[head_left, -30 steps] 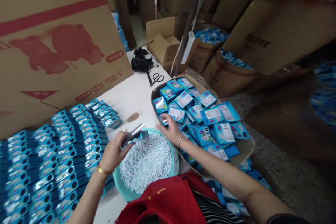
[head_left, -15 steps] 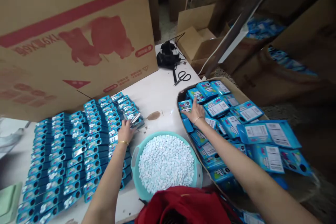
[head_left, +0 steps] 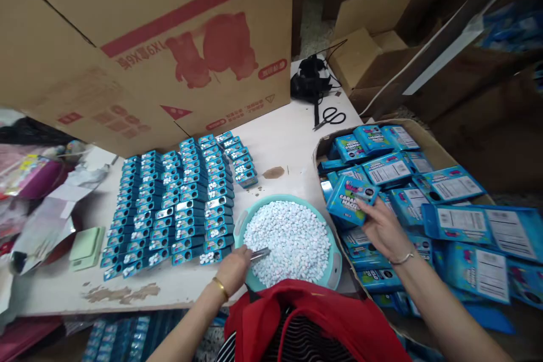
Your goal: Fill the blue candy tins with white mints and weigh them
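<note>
Since the earlier frame, the left hand (head_left: 237,268) has come back from the candy-box rows (head_left: 182,203) to the teal basin (head_left: 241,229), and the right hand (head_left: 384,229) has raised a blue "Caramelo Macizo" box (head_left: 348,202) above the large open carton (head_left: 432,167) on the right. This box lies printed face up, its long axis roughly left to right with the right end slightly nearer. The metal scoop (head_left: 259,254) points right over the white candies (head_left: 291,240).

The left forearm reaches in from the near left, knuckles up, fingers closed around the scoop. The right forearm slants in from the near right, thumb and fingers clamped on the box's right edge.

One basin, one scoop, one pair of scissors (head_left: 328,117) and six box rows occupy the surface side.
</note>
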